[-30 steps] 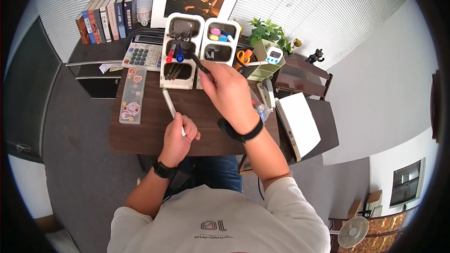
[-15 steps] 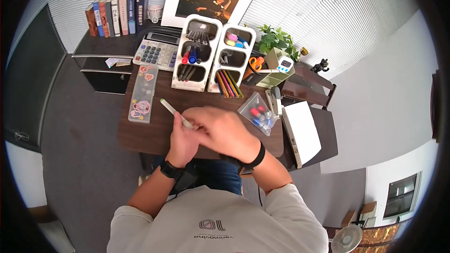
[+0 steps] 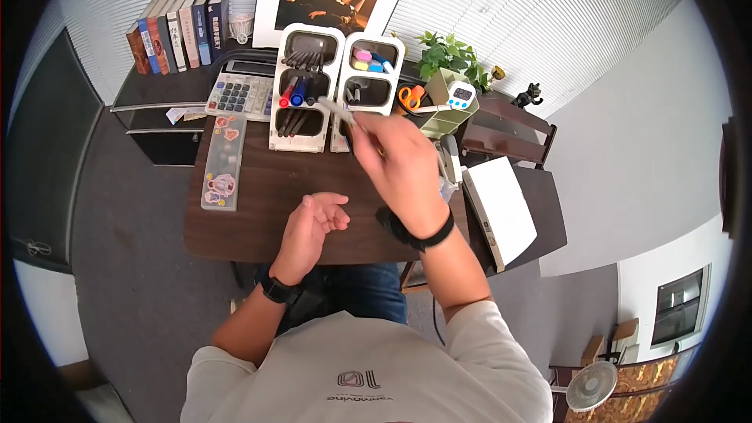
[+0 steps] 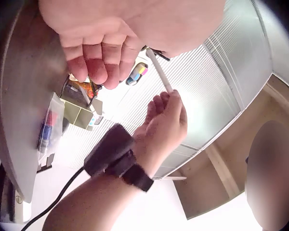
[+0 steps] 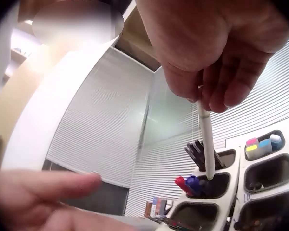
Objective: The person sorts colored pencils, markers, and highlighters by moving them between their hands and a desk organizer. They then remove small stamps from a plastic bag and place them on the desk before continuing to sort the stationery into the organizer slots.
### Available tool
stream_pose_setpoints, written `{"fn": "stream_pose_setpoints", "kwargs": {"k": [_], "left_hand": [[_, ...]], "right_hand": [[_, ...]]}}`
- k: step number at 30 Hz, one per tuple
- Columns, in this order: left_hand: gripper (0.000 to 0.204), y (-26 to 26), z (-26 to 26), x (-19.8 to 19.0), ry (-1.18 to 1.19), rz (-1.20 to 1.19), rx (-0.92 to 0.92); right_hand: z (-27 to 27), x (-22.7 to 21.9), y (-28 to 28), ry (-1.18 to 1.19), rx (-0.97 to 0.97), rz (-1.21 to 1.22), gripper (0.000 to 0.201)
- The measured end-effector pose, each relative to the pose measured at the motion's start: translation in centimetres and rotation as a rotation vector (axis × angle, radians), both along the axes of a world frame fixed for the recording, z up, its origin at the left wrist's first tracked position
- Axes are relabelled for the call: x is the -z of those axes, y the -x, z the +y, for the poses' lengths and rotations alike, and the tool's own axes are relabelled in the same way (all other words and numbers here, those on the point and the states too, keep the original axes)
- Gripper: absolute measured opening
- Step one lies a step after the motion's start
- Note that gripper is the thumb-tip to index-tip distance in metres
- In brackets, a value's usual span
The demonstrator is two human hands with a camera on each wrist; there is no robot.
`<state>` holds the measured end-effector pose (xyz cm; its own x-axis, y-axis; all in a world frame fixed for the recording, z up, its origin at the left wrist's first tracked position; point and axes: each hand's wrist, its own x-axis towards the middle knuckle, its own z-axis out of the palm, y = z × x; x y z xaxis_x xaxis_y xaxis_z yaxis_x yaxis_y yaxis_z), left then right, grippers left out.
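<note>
My right hand (image 3: 403, 164) pinches one end of a white marker (image 5: 207, 139) in front of two white pen organizers. In the right wrist view the marker's lower end overlaps the middle compartment of the left organizer (image 3: 298, 143), beside a red marker (image 5: 182, 184) and a blue marker (image 5: 193, 183). Black pens fill that organizer's other compartments. The right organizer (image 3: 368, 76) has erasers and highlighter-like pieces in its top compartment; its lowest is partly hidden behind my right hand. Low over the near part of the table, my left hand (image 3: 307, 235) holds nothing, fingers loosely bent.
A sticker-covered pencil case (image 3: 222, 164) lies at the left, below a calculator (image 3: 240, 94). On the right are a stapler (image 3: 452, 158), a green holder with a timer (image 3: 460, 94) and a white box (image 3: 501, 211). A clear bag (image 4: 49, 130) sits near the table's right edge.
The white marker has passed from my left hand to my right, the hands meeting over the table between. My right hand, earlier holding a black marker at the organizers, is back there with the white one.
</note>
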<state>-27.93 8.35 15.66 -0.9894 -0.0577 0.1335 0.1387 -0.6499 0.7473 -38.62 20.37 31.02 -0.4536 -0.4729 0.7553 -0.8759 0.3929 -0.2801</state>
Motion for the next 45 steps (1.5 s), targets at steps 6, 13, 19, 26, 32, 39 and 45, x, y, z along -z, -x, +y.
{"fn": "stream_pose_setpoints", "kwargs": {"k": [6, 13, 19, 26, 32, 39, 45], "left_hand": [[0.054, -0.1, 0.1, -0.1, 0.069, 0.004, -0.032], [0.047, -0.2, -0.2, -0.3, 0.05, -0.005, -0.011], [0.044, -0.3, -0.2, -0.5, 0.087, -0.024, 0.02], [0.043, -0.3, -0.2, -0.5, 0.113, -0.039, -0.014], [0.04, -0.2, -0.1, -0.5, 0.077, -0.015, -0.008], [0.04, -0.2, 0.1, -0.7, 0.08, -0.046, -0.019], [0.038, -0.2, 0.2, -0.8, 0.068, -0.061, -0.041]], "right_hand": [[-4.7, 2.3, 5.2, -0.219, -0.015, 0.001, 0.021], [-6.0, 0.6, 4.7, -0.07, 0.081, -0.298, 0.045], [-8.8, -2.1, 7.1, -0.321, 0.003, 0.186, 0.049], [-11.1, -1.4, 9.7, -0.298, -0.203, 0.081, 0.025], [-10.8, -1.0, 9.8, -0.233, -0.244, 0.044, 0.016], [-10.3, 0.1, 10.6, -0.288, -0.185, 0.132, 0.014], [-8.3, -0.6, 9.8, -0.217, -0.168, 0.171, 0.015]]}}
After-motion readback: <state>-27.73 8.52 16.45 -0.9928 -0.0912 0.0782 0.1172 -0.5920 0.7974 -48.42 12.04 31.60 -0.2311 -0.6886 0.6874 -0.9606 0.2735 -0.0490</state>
